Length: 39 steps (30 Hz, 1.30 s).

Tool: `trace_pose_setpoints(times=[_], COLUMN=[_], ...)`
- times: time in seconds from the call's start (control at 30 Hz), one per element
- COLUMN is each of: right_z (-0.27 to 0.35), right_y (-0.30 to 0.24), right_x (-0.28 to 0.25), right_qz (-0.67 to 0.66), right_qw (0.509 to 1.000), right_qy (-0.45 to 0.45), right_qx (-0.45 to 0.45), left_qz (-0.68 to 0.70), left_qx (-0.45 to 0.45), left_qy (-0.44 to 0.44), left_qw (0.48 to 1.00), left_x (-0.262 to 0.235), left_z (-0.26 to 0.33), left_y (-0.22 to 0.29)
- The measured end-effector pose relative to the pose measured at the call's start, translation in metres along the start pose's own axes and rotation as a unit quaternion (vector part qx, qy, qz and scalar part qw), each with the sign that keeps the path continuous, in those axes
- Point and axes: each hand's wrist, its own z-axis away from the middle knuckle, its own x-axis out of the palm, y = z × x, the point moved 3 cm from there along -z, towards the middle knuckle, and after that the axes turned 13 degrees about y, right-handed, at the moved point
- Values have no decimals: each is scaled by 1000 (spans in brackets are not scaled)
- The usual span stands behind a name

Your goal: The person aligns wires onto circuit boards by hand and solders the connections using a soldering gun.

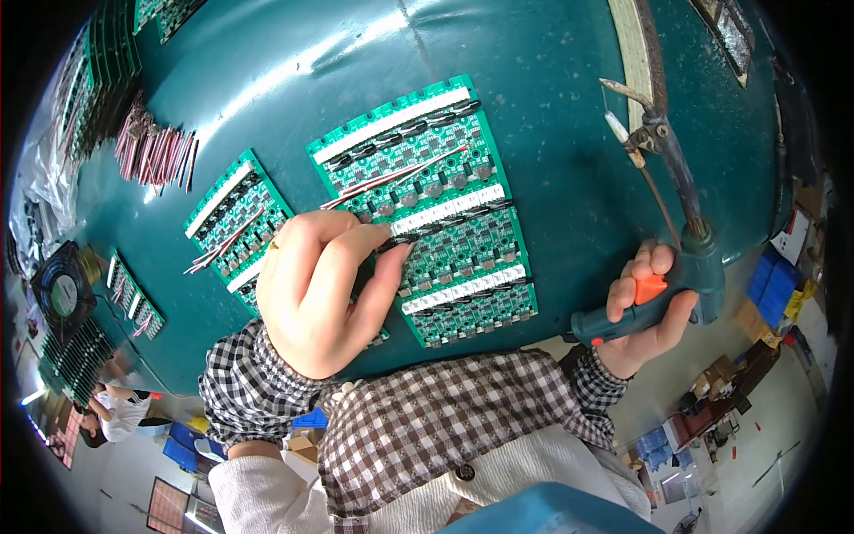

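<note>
A large panel of green circuit boards (480, 236) lies in front of me, with white strips and rows of black wires across it. My left hand (325, 285) rests over its left side, thumb and forefinger nearly meeting at a row of black wires; what they pinch is too small to tell. A few thin red, white and black wires (400, 178) lie across the panel's upper half. My right hand (645, 298) is wrapped round a green soldering gun (707, 276) with an orange trigger. Its tip points up and away, apart from the boards.
Left of the panel is a smaller green board panel (236, 214), partly under my left hand. Beyond it lie a wire bundle (160, 151) and stacked boards (102, 80). A black fan (67, 289) stands far left. Behind the soldering gun's tip is a pale strip (630, 62).
</note>
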Motion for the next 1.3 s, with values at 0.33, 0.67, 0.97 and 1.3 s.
trace_pose_setpoints(times=[0.33, 0.67, 0.97, 1.3], right_z=[2, -4, -7, 4], right_y=[0, 4, 3, 1], right_x=[0, -2, 0, 11], right_qz=[-13, -12, 6, 46], right_qw=[1000, 1000, 999, 996], right_qy=[-18, -25, -28, 9], right_qx=[3, 13, 13, 70], left_qz=[-3, -15, 49, 92], left_qx=[-13, 1, -35, -115], left_qy=[-14, 5, -42, 45], left_qw=[1000, 1000, 997, 988], left_x=[-3, -19, 8, -41], left_z=[2, -22, -42, -9], left_y=[1, -1, -26, -7])
